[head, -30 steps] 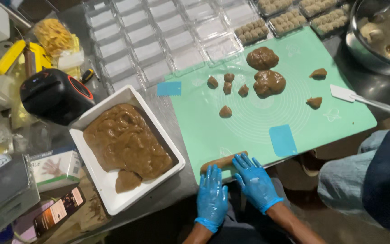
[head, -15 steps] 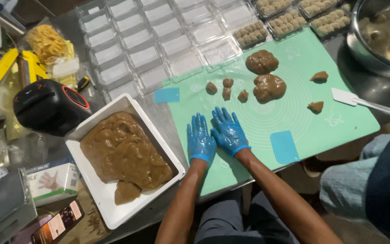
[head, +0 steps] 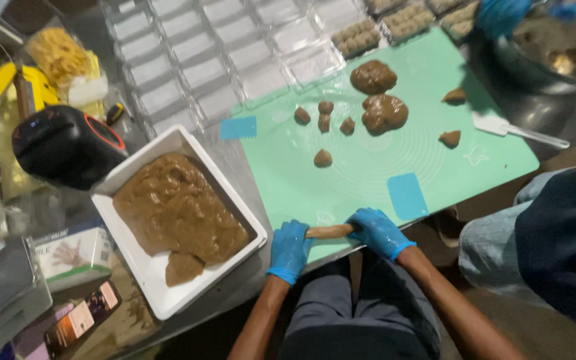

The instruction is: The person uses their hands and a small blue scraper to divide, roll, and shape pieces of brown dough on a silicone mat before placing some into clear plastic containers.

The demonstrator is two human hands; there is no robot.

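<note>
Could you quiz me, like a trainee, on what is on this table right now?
1. True or false: both gloved hands rest on the dough roll.
2. Which holds the big brown mass: A) the white tray, B) a clear mould, C) the black device?
3. What colour is the mat?

Key:
1. True: the left hand and right hand are on its two ends, at the mat's near edge.
2. A.
3. Pale green.

Both gloved hands pulled back from mid-mat to its near edge, left hand (head: 290,250) and right hand (head: 377,230) now flanking the dough roll (head: 329,231), roll visible again between them
</note>
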